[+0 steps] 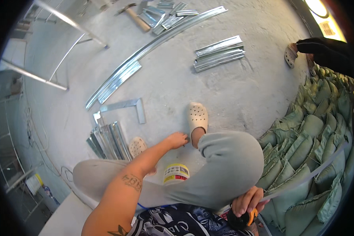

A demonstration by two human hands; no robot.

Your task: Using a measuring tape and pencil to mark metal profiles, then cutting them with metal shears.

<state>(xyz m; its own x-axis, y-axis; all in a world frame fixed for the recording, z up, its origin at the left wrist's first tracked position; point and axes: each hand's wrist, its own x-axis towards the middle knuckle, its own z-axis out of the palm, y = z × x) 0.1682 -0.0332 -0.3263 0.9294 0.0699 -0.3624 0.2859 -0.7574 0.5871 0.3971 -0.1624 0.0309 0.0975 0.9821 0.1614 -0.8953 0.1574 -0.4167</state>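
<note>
My right hand (248, 201), low at my right knee, is closed round a black and orange tape measure (252, 216). Its pale blade (303, 179) runs out over the green sacks (299, 165) on the right. My left hand (177, 140) reaches down between my legs beside my beige clog (198, 115). Its fingers are bent together, and whatever may be in them is hidden. Left of it, a bundle of metal profile pieces (108, 139) lies by my other clog (137, 146). An L-shaped metal square (139, 111) rests just beyond them.
Long metal channels (145, 49) cross the floor, with short profiles (219, 54) right of them. A hammer (137, 19) and more offcuts (165, 17) lie at the back. A metal frame (72, 24) stands at left. Another person's clogged foot (290, 56) is at far right. A labelled bucket (177, 172) sits beneath me.
</note>
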